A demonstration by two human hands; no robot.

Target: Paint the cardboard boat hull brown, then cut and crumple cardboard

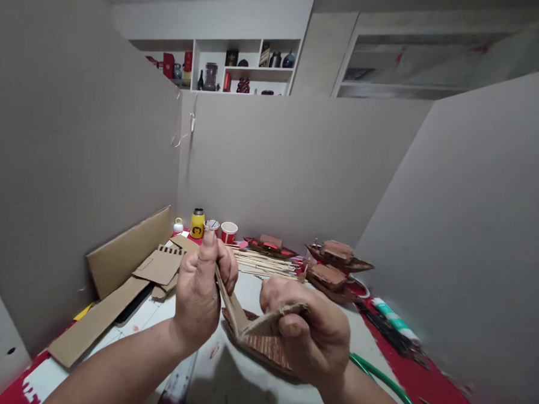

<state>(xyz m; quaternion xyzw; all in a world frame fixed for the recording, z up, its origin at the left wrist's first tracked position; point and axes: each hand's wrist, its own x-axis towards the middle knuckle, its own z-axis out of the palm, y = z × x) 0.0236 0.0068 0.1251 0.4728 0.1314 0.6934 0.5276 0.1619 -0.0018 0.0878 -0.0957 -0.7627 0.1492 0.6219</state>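
A strip of brown cardboard point(233, 308), bent into a V, is held up in the middle of the view. My left hand point(200, 295) is closed on its left end, thumb pointing up. My right hand point(312, 334) pinches the other end, where a rough torn edge shows. Below the cardboard a model boat hull point(264, 351) with a reddish-brown slatted deck lies on the white work surface point(223, 386). My right hand hides part of that hull, and whether the cardboard touches it I cannot tell.
Cardboard pieces point(160, 264) and a leaning panel point(129, 252) lie left. Thin wooden sticks point(261, 262) and finished model boats point(333, 277) stand behind. A yellow bottle point(197, 223) and paper cups point(229, 232) are at the back; a green tube point(391, 383) curves at right.
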